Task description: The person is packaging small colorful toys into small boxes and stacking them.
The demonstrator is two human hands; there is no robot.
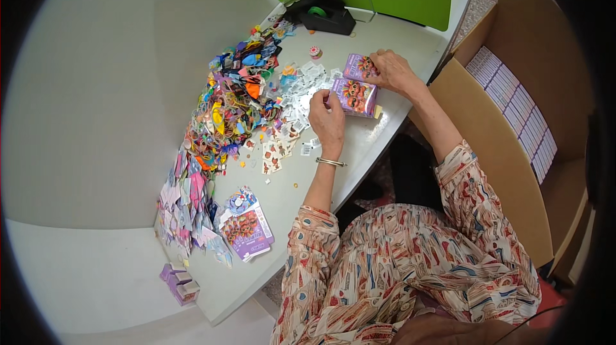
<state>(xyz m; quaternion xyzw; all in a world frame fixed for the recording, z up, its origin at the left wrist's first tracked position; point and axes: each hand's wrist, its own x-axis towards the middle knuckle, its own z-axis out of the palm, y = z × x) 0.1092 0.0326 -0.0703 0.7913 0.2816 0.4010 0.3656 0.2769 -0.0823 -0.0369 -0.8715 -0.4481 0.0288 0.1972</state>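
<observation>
Two small purple picture boxes lie close together near the table's right edge. My left hand (328,124), a metal bangle at its wrist, has its fingers curled on the left side of the nearer purple box (357,97). A pale yellow flap sticks out at that box's lower right corner. My right hand (393,72) grips the right end of the farther purple box (358,67), its fingertips bent over the top. To the left of both hands spreads a heap of small white printed slips (305,101). Cards with little brown figures (276,149) lie nearer to me.
A long pile of colourful small toys and bands (224,111) runs along the wall, then pastel folded papers (189,201). Flat purple cartons (247,233) lie at the near left. A black tape dispenser (327,19) stands at the back. Right of the table, a large cardboard box (494,172) holds packed purple boxes.
</observation>
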